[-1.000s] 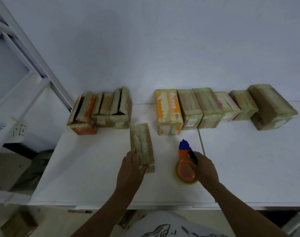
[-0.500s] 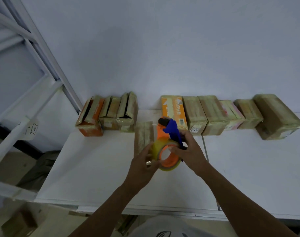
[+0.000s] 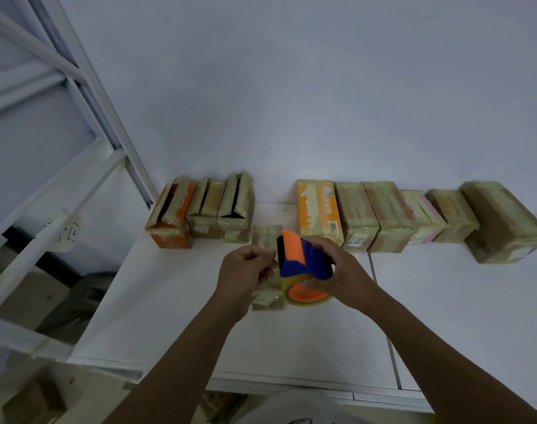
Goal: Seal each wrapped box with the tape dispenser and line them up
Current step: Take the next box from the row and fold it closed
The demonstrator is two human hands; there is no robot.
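Nearest the camera, two bare forearms reach up from the bottom edge over the white surface (image 3: 291, 347), which has a thin seam running front to back on the right side. The left hand (image 3: 245, 270) hovers above the surface with its fingers curled in and the thumb against the forefinger, just beside the black edge of the tape dispenser (image 3: 300, 258). Its grip is closed, but whether a tape end is pinched in it cannot be told. The right hand (image 3: 349, 276) has its grip wrapped round the blue and orange dispenser from the right side, holding it tilted in the air, with the yellow tape roll (image 3: 303, 298) and its orange core facing the camera. Directly beneath both hands a narrow wrapped box (image 3: 266, 235) lies flat on the surface, lengthwise away from the camera; its near end shows below the left hand and its far end above it. Further back, against the wall (image 3: 291, 87), three boxes (image 3: 206, 206) stand side by side on the left with dark open slits along their tops. To the right of a gap, a row of six boxes (image 3: 389, 209) lies closely packed, starting with an orange-printed box (image 3: 317, 206); the last and largest is turned at an angle. A white metal frame (image 3: 86, 87) rises at the far left.
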